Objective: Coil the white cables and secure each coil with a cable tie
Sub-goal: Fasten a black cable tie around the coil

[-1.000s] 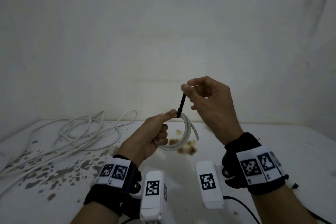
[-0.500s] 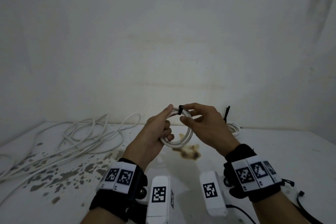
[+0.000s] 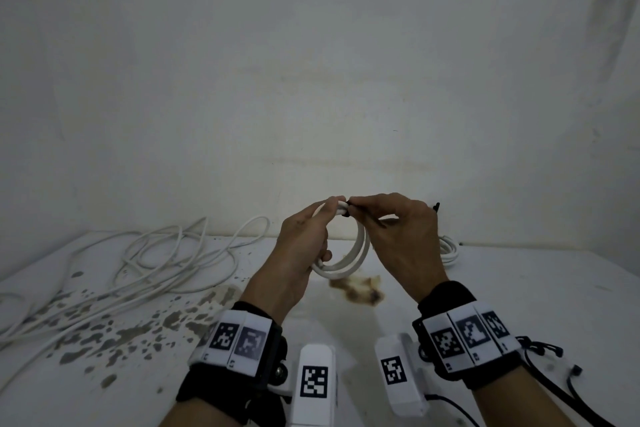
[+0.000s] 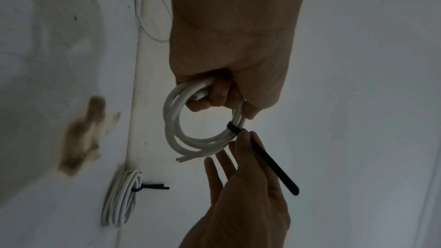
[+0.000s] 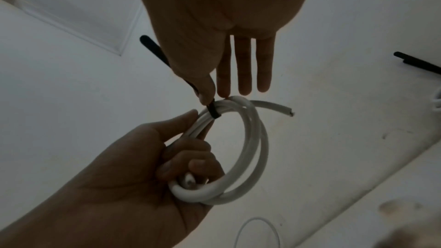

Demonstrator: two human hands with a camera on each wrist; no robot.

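Tie [image 4: 235, 128] now cinched on coil [image 3: 349, 253]; L hand [image 3: 304, 239] grips coil, R hand [image 3: 401, 236] pinches tie

Coil [image 5: 250, 150]: white cable, smooth plastic-looking jacket, slight sheen; cut end shows a darker core. Cable tie [image 4: 269, 159]: black, matt, flat strap. Tabletop [image 3: 519, 288]: white, smooth, faintly glossy; brown stain [image 3: 360, 289] at 6 o'clock of the coil, grey-brown flecks [image 3: 114, 329] toward 8 o'clock, worn or chipped look. Wall [image 3: 311, 80]: white, matt, scuffed. Wrist bands [image 3: 460, 340]: black cloth with white printed marker panels.
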